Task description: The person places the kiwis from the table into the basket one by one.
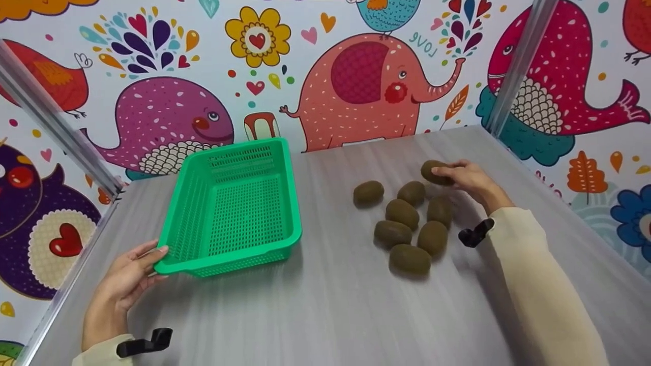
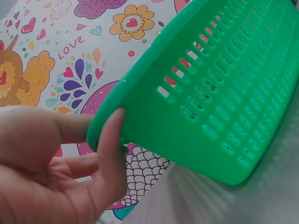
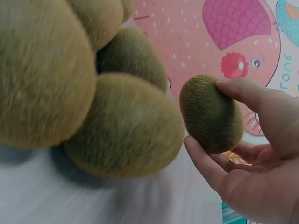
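My left hand (image 1: 126,278) pinches the near left corner of a green plastic basket (image 1: 293,203), thumb on the rim and fingers beneath it. The left wrist view shows the same grip on the basket's rim (image 2: 110,109). At the back right, my right hand (image 1: 473,182) holds a brown kiwi (image 1: 432,172) between thumb and fingers. In the right wrist view that kiwi (image 3: 210,114) appears apart from the others. Several more kiwis lie on the table just left of the right hand, among them one kiwi (image 1: 410,259) nearest me and one kiwi (image 1: 368,193) set off to the left.
A grey wood-grain table (image 1: 335,305) carries everything. Behind it stands a wall panel (image 1: 285,101) printed with cartoon animals. Metal posts rise at the left (image 1: 61,122) and right (image 1: 521,66) edges. A strip of table separates basket and kiwis.
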Demonstrator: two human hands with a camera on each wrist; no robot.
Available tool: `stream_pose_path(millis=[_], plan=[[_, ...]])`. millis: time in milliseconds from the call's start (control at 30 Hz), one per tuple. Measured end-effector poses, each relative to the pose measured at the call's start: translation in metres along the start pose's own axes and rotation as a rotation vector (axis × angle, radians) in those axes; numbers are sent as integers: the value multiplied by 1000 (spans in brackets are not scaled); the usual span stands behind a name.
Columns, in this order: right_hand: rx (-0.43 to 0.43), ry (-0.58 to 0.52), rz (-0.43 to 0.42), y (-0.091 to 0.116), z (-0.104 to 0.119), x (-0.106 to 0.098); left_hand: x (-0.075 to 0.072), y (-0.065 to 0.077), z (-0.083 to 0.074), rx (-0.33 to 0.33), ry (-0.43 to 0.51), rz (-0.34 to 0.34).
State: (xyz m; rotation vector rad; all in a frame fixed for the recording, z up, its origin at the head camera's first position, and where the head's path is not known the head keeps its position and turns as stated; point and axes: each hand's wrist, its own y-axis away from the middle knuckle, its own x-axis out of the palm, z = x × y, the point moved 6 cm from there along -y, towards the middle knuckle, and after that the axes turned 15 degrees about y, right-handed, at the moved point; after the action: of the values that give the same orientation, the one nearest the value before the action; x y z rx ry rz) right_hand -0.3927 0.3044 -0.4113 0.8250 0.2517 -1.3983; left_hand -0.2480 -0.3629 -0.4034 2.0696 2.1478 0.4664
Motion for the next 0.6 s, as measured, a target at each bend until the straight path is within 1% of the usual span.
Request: stream_pose_path(millis=[133,233,367,467,600], plan=[[-44,-47,-4,3,19,4,-2,1,-1,11,-31,-9],[-80,-62,0,7,31,8,-1,2,1,6,-42,-13],[-139,-80,0,13,48,10,2,1,2,15,-38,-23],[-155,-109,3,17,63,12,4,-1,1,23,-34,-31],[-179,-172,25,20,88,21,3,1,1,19,-23,-35]])
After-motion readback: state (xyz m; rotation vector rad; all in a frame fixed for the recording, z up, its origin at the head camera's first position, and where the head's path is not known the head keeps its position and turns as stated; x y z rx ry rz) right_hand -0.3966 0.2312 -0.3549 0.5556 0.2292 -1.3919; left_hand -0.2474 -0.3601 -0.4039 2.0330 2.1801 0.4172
